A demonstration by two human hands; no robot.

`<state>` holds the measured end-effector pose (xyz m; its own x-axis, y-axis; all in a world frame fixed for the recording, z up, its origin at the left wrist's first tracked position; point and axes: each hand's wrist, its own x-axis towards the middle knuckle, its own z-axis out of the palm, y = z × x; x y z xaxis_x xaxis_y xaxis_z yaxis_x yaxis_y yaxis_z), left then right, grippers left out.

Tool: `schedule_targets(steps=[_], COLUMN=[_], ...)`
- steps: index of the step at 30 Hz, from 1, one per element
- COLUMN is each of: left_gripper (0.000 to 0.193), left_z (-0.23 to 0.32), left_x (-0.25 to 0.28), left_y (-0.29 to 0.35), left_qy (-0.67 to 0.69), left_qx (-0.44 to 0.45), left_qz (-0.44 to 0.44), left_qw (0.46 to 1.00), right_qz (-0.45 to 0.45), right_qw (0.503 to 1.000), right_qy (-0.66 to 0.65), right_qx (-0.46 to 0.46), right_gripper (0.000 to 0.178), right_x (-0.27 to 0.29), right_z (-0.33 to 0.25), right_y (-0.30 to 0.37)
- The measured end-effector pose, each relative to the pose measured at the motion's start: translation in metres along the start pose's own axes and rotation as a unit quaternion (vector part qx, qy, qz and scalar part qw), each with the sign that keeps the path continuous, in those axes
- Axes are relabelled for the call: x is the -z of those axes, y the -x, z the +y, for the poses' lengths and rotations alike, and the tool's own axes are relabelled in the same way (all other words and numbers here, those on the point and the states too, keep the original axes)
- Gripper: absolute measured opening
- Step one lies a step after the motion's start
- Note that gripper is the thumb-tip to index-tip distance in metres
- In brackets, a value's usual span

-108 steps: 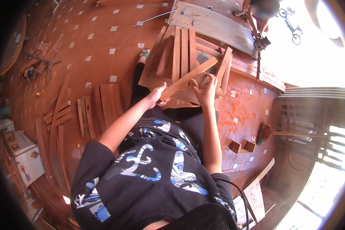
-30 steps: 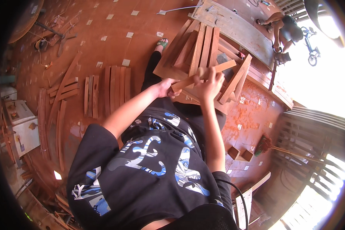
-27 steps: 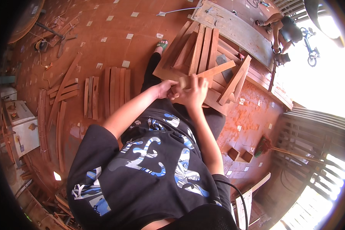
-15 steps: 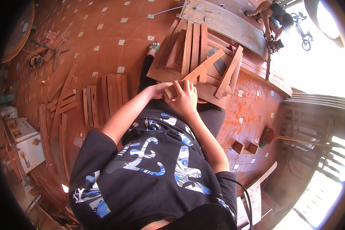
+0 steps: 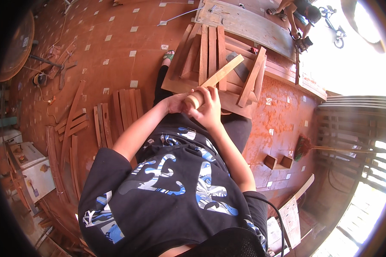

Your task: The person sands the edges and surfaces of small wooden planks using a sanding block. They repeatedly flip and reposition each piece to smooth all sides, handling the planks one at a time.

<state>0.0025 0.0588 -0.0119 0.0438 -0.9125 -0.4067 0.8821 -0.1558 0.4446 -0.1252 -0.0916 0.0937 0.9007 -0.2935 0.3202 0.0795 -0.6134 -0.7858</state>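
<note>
A light-coloured wooden strip (image 5: 224, 71) slants away from me to the upper right, its near end between my two hands at my lap. My left hand (image 5: 176, 103) is closed around the near end from the left, its fingertips partly hidden. Curled over the strip from the right is my right hand (image 5: 209, 109), fingers across the top. Beyond the hands, several reddish wooden strips (image 5: 212, 53) lie on a wooden workbench (image 5: 231, 102), and a grey flat piece (image 5: 240, 67) shows beside the held strip.
A long grey board (image 5: 248, 28) lies behind the workbench. At the upper right a co-worker (image 5: 302, 19) bends over a tool. Bundles of wooden strips (image 5: 126, 105) rest on the tiled floor at left. A broom (image 5: 303, 146) and small wooden box frame (image 5: 278, 162) are at right.
The held strip has turned so that a paler face shows, and its far end has shifted slightly left. Both hands keep hold near my lap; the whole view has shifted a little.
</note>
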Motion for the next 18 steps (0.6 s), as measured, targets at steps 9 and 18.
schedule_targets(steps=[9,18], left_gripper=[0.042,0.043], left_z=[0.000,0.002], left_x=[-0.016,-0.036], left_y=[-0.002,0.003], left_qy=[-0.179,-0.215], left_qx=[-0.035,-0.074], left_qz=[0.048,0.106], left_qw=[0.982,0.968], right_qz=[0.074,0.102], right_qw=[0.994,0.951], right_qy=[-0.076,-0.258], right_qx=[-0.031,-0.137], right_gripper=[0.057,0.043], right_x=[-0.003,-0.013], right_z=[0.030,0.048], right_y=[0.001,0.008])
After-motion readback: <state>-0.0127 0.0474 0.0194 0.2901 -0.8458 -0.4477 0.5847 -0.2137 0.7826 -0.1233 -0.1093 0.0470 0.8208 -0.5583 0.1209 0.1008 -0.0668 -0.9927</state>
